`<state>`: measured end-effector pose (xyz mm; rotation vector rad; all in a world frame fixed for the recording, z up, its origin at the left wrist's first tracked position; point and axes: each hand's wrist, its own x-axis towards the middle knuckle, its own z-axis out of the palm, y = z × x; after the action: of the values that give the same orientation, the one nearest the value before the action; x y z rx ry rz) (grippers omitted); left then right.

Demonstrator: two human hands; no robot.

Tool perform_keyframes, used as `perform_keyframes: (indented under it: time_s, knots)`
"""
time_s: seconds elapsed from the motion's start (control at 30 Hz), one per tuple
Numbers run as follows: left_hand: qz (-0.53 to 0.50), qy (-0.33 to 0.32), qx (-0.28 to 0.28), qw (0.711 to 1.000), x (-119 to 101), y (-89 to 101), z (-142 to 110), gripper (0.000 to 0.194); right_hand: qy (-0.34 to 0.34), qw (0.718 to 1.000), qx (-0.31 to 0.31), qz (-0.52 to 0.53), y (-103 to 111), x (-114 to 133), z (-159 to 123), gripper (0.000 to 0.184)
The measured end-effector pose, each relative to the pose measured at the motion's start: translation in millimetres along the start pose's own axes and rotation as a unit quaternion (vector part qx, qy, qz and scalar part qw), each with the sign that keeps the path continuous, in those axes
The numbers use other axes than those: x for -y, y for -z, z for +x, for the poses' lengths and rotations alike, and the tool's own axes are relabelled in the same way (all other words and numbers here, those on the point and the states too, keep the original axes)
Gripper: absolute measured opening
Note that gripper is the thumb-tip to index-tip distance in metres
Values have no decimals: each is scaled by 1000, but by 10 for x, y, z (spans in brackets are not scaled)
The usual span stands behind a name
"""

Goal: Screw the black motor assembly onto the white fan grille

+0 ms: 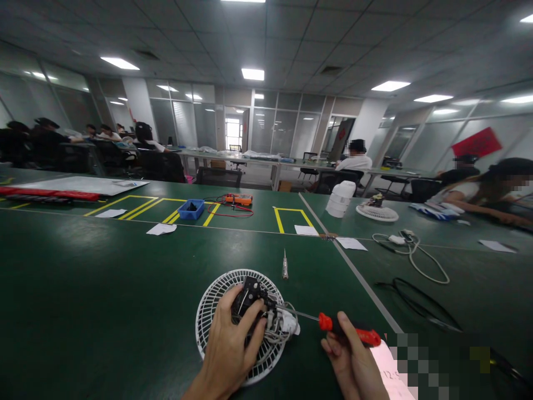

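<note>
A white round fan grille [212, 311] lies flat on the green table near me. A black motor block [250, 294] with grey wires sits on it. My left hand [231, 347] is closed around that motor block, fingers over its top. My right hand [353, 361] is closed on a red-handled screwdriver [353, 332], whose thin metal shaft points left, its tip at the motor's right side. A small clear-handled screwdriver [285, 265] lies on the table just beyond the grille.
Farther off are a blue parts bin [191, 209], an orange multimeter [238, 198] with red leads, a white fan base [342, 198], another grille [378, 213], a white cable [412, 250] and black cable [416, 303]. People sit at tables left, behind and right.
</note>
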<state>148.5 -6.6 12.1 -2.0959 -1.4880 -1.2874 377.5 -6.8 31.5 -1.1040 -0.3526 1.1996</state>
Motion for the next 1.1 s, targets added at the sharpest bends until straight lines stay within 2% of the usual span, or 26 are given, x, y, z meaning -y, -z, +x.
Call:
perform_keyframes:
  time_s: [0.2, 0.43, 0.63, 0.83, 0.97, 1.1]
  knots:
    - [3, -6, -6, 1000, -3, 19, 30, 27, -27, 999, -31, 3, -35, -26, 46, 47]
    - [-5, -12, -14, 1000, 15, 16, 25, 27, -29, 998, 13, 62, -47, 59, -38, 49]
    - [-6, -21, -20, 1000, 45, 18, 9, 27, 9, 1000, 25, -1, -36, 7, -4, 36]
    - [-14, -17, -23, 1000, 38, 23, 20, 28, -5, 998, 64, 11, 27, 9, 1, 33]
    - [-20, -19, -24, 999, 35, 23, 22, 28, -7, 996, 65, 53, 70, 29, -10, 31]
    - [-19, -22, -31, 999, 32, 23, 30, 26, 6, 998, 53, 29, 54, 3, 2, 27]
